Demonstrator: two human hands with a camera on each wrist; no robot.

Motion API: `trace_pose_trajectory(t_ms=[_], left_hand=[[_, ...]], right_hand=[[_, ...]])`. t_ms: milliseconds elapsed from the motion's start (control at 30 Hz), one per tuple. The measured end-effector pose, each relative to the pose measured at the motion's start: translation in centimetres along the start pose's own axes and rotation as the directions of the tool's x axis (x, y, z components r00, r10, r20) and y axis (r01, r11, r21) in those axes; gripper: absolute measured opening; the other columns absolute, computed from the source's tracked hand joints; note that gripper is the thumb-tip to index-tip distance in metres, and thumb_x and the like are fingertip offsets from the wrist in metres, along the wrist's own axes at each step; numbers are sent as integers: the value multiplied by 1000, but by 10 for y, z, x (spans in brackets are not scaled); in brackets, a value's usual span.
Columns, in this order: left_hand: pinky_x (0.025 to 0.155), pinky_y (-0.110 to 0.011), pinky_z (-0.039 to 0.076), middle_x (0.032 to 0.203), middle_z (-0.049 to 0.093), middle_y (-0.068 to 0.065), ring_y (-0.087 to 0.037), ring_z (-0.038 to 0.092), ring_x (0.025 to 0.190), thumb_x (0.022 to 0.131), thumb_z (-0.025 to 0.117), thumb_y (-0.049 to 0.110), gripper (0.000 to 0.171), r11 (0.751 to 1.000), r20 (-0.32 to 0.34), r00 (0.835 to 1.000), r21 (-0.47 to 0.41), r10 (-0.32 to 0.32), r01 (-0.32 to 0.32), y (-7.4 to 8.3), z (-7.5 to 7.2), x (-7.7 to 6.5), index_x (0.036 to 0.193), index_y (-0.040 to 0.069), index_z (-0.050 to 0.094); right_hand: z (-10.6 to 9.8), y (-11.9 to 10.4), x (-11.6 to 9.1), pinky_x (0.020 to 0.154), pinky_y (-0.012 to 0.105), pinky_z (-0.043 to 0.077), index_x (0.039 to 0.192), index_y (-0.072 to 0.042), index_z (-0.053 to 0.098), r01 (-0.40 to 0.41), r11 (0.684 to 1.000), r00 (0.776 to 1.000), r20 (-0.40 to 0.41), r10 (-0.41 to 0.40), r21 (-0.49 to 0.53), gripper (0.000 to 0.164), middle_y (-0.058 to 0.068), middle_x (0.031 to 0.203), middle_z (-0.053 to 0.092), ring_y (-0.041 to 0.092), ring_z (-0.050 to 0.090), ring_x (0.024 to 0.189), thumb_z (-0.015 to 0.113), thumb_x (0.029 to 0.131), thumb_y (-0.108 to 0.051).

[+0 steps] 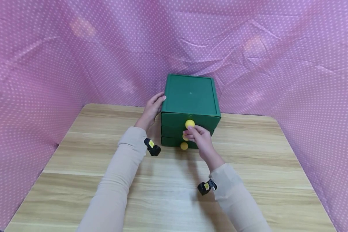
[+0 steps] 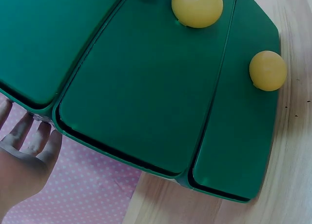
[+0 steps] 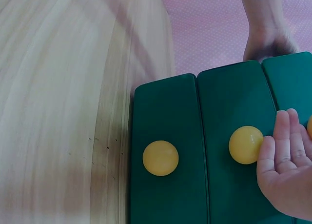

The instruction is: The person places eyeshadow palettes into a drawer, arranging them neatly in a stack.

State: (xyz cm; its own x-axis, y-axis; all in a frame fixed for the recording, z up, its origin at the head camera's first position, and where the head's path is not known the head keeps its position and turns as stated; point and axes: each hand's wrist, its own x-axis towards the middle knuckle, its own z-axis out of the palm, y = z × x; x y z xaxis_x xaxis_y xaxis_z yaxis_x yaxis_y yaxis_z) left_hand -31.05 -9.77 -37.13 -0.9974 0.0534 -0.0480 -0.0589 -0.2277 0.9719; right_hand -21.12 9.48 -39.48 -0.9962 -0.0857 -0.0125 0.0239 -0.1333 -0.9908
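Note:
A green three-drawer cabinet (image 1: 191, 96) stands on the wooden table, its drawers stacked and each fronted by a round yellow knob. My left hand (image 1: 151, 111) rests against the cabinet's left side near the top, fingers extended along it. At the top drawer's knob (image 1: 189, 123), my right hand (image 1: 201, 139) pinches with thumb and forefinger. In the right wrist view the other fingers (image 3: 282, 141) reach past the middle knob (image 3: 246, 145), close beside it. Below is the bottom knob (image 1: 184, 146). All drawer fronts look flush with the cabinet.
Pink polka-dotted cloth (image 1: 127, 42) hangs behind the table and on both sides. The light wooden table (image 1: 168, 190) extends in front of the cabinet and to both sides. A small black camera (image 1: 152, 147) sits on the left wrist, another camera (image 1: 206, 187) on the right.

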Motion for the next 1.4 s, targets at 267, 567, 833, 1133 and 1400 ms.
trace_pose_trajectory(t_ms=[267,567,833,1133,1400], left_hand=[[85,-29,41,119,49,-8,-20,51,102,84,56,28,45,1000,13,1000,12,1,-1,1,0,1,126,15,46],[86,-29,40,121,47,-6,-19,49,104,84,56,30,46,999,13,1000,33,-19,19,1,0,-1,127,16,45],[85,-29,40,119,49,-8,-20,50,102,84,55,30,46,999,25,1000,40,-7,6,2,-1,-3,126,15,45],[87,-32,39,117,48,-9,-21,50,102,84,56,33,49,989,47,999,146,14,-21,7,-4,-2,125,10,45],[90,-30,36,120,46,-6,-16,42,108,85,54,34,48,926,90,988,345,127,-151,27,-8,-7,125,10,45]], right_hand=[[-1,-2,2,81,36,44,101,8,53,-30,999,1000,-5,30,-18,41,19,91,60,38,54,88,56,84,-29],[0,-5,-2,81,36,44,103,9,52,-54,997,998,-15,54,-47,43,21,92,59,35,55,86,55,85,-30],[2,-11,-12,78,38,44,101,3,56,-79,935,985,114,126,-347,37,15,90,60,28,56,84,54,85,-31],[6,-43,-21,68,27,48,102,-1,58,242,765,942,333,-38,-597,29,4,91,60,14,56,80,56,85,-24],[-8,-89,-11,68,32,47,104,3,55,489,611,872,379,-310,-623,28,8,91,59,18,56,79,57,84,-17]])
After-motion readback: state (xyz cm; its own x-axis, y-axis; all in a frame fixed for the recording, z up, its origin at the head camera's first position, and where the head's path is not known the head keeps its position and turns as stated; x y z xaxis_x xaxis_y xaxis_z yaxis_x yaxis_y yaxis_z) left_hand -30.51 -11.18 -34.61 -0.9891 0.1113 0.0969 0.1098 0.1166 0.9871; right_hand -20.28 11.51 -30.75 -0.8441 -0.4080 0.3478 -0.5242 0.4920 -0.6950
